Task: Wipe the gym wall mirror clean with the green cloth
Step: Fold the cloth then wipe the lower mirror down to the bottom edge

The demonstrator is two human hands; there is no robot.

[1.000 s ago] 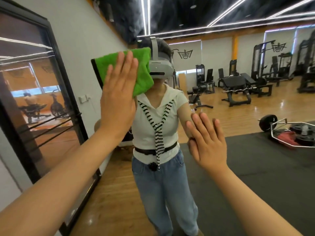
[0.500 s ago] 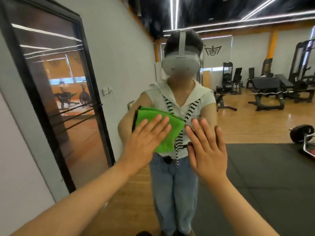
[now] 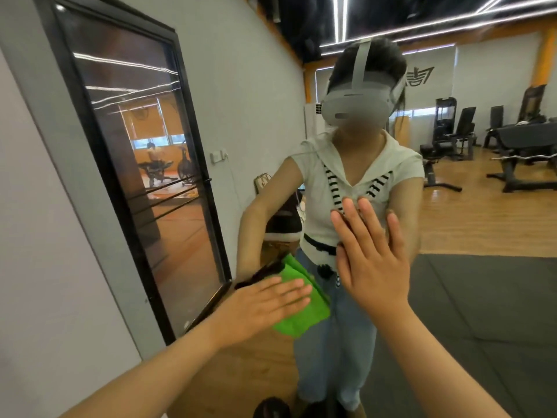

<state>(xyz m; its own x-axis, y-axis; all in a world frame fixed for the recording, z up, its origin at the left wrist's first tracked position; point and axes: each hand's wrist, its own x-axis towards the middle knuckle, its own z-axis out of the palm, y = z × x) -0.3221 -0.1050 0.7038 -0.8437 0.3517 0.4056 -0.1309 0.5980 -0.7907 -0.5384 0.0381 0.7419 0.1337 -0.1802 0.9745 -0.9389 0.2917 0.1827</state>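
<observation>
Forearms reach forward: left hand [image 3: 265,306] presses the green cloth [image 3: 303,324] low on the wall mirror [image 3: 482,297] with straight fingers; right hand [image 3: 370,260], flat and open, rests higher beside it. Gym machines [image 3: 452,134] are reflected beyond.

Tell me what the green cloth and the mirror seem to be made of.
The green cloth looks like soft, matte fabric, possibly microfibre: it folds limply under the left hand and has a dark edge. The mirror looks like smooth, glossy glass: it gives a sharp reflection of the person.
</observation>
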